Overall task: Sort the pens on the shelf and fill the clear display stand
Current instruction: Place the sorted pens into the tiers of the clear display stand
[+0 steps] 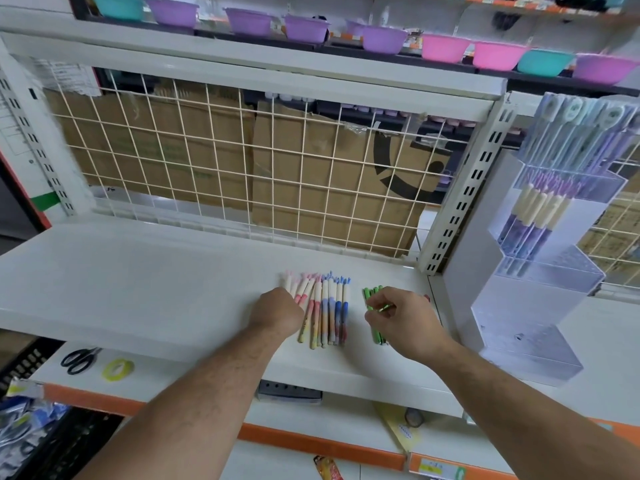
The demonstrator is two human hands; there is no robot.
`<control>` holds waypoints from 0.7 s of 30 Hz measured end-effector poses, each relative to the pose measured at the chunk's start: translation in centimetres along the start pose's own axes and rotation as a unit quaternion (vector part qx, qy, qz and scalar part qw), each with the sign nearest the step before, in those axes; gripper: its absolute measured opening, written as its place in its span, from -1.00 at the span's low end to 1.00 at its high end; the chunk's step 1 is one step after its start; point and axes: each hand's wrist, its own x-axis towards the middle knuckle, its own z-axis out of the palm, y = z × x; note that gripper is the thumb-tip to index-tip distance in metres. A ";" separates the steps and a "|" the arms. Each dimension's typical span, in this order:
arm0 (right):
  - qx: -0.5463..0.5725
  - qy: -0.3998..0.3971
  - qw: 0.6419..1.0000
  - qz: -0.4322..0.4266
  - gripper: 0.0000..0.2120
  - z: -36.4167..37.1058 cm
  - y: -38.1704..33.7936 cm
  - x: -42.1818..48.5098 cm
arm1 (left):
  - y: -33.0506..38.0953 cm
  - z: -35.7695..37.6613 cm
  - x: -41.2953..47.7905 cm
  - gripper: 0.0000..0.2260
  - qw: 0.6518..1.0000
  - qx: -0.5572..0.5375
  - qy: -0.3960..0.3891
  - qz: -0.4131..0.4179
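On the white shelf [138, 278] lies a row of pens: pink ones [300, 289] at the left, blue ones [337, 306] beside them, and a small group of green pens [372, 294] a little apart to the right. My left hand [277, 308] rests curled on the pink pens; its fingers are hidden under the knuckles. My right hand [401, 317] pinches a green pen over the green group. The clear display stand [540, 292] rises in steps at the right; its upper tiers hold purple and cream pens, and its lower tiers show no pens.
A white wire grid [242, 161] with cardboard behind it backs the shelf. Black scissors [79, 358] and a roll of yellow tape [117, 368] lie on the lower shelf at the left. Coloured plastic bowls [443, 46] line the top shelf.
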 end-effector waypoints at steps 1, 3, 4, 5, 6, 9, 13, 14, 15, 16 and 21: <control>-0.001 0.000 1.000 0.000 -0.84 -0.1 0.0 0.0 | 0.0 0.0 0.0 -0.87 1.000 0.006 0.001 0.002; 0.002 0.000 1.000 0.002 -0.85 -0.2 -0.1 -0.1 | 0.0 0.0 -0.1 -0.92 1.000 0.005 0.000 -0.002; 0.005 -0.001 1.000 0.003 -0.85 -0.3 -0.2 0.0 | 0.0 0.0 -0.1 -0.91 1.000 -0.005 0.001 -0.006; 0.009 -0.003 1.000 0.004 -0.85 -0.3 -0.3 0.0 | 0.0 -0.1 -0.1 -0.88 1.000 -0.021 0.002 -0.010; 0.012 -0.004 1.000 0.006 -0.85 -0.4 -0.3 -0.1 | 0.0 -0.3 -0.1 -0.84 0.999 -0.046 0.002 -0.016; 0.016 -0.002 1.000 0.011 -0.85 -0.6 -0.6 -0.2 | 0.2 -0.5 -0.4 -0.75 0.990 -0.139 0.014 -0.014; 0.019 0.005 1.000 0.019 -0.88 -0.9 -1.1 -0.6 | 1.9 -0.2 -1.8 -0.76 0.982 -0.175 0.024 0.063; 0.022 0.009 0.999 0.021 -0.88 -1.1 -1.2 -0.7 | 2.5 0.0 -2.1 -0.79 0.978 -0.189 0.017 0.082; 0.023 0.015 0.999 0.022 -0.89 -1.4 -1.4 -0.8 | 3.2 0.2 -2.6 -0.81 0.973 -0.207 0.008 0.100; 0.026 0.023 0.999 0.022 -0.89 -1.7 -1.6 -0.9 | 4.0 0.4 -3.1 -0.82 0.967 -0.227 -0.003 0.117; 0.099 0.058 0.992 0.054 -0.83 -3.8 -2.0 -1.2 | 7.6 2.0 -5.6 -0.76 0.951 -0.245 -0.051 0.184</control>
